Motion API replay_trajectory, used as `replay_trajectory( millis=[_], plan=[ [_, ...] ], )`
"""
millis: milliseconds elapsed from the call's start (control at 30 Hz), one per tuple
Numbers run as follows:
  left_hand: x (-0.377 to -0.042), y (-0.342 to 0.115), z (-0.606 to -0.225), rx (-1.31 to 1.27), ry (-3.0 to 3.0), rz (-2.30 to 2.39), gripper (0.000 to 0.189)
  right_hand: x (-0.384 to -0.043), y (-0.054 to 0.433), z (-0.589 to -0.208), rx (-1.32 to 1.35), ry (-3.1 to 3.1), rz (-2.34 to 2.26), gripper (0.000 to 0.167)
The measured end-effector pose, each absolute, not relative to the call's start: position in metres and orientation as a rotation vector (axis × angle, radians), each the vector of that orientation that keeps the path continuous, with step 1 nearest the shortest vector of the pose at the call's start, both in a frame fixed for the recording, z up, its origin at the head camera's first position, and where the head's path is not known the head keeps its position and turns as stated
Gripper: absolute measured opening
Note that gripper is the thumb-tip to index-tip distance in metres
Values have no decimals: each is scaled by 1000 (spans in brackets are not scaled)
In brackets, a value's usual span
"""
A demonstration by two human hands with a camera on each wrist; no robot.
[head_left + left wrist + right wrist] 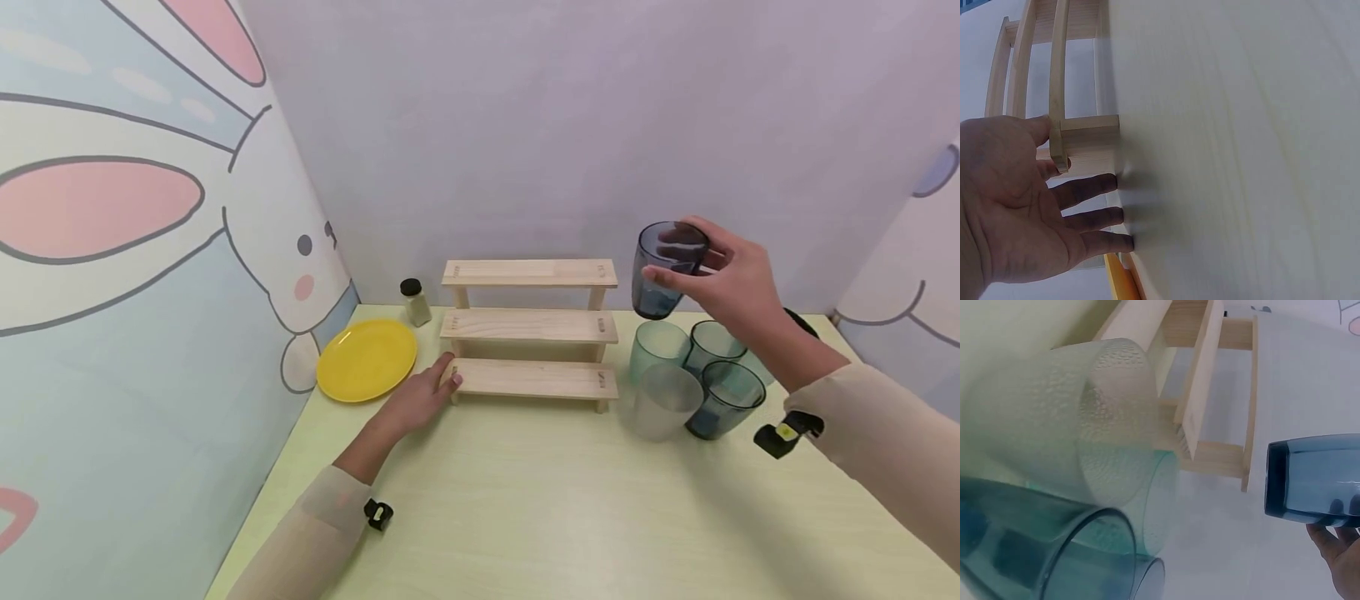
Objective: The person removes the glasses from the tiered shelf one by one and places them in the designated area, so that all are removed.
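My right hand (pixel 731 271) holds a dark blue drinking glass (pixel 660 279) upright in the air, above the other glasses and right of a three-tier wooden shelf (pixel 528 325). In the right wrist view, fingertips show against the side of the blue glass (pixel 1316 478). At the lowest step's left end, my left hand (pixel 420 396) pinches the board between thumb and index finger. The left wrist view shows the thumb of this hand (pixel 1022 206) on the shelf end (pixel 1059 147), with the other fingers spread toward the tabletop.
Several glasses stand close together at the right: a frosted clear one (pixel 666 404), a green one (pixel 656 346) and dark blue ones (pixel 723 400). A dark object (pixel 802 323) is partly hidden behind the right forearm. A yellow plate (pixel 367 360) and a black-capped jar (pixel 415 302) sit left of the shelf.
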State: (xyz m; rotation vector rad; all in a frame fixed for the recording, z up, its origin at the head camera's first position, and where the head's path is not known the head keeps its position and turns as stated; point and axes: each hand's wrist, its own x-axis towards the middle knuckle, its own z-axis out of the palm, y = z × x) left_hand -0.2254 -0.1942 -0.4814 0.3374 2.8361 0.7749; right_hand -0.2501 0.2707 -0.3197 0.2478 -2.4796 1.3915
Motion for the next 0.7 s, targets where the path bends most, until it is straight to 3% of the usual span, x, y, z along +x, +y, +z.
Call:
replay_trajectory(
  millis=[367,700],
  plan=[
    [-227,-197,-484,338,2820,780,72,-230,297,-330,203,-2450,1377,69],
    [-246,-209,-514,364,2838,768,83,-208,321,-339,122,-2478,1381,72]
  ],
)
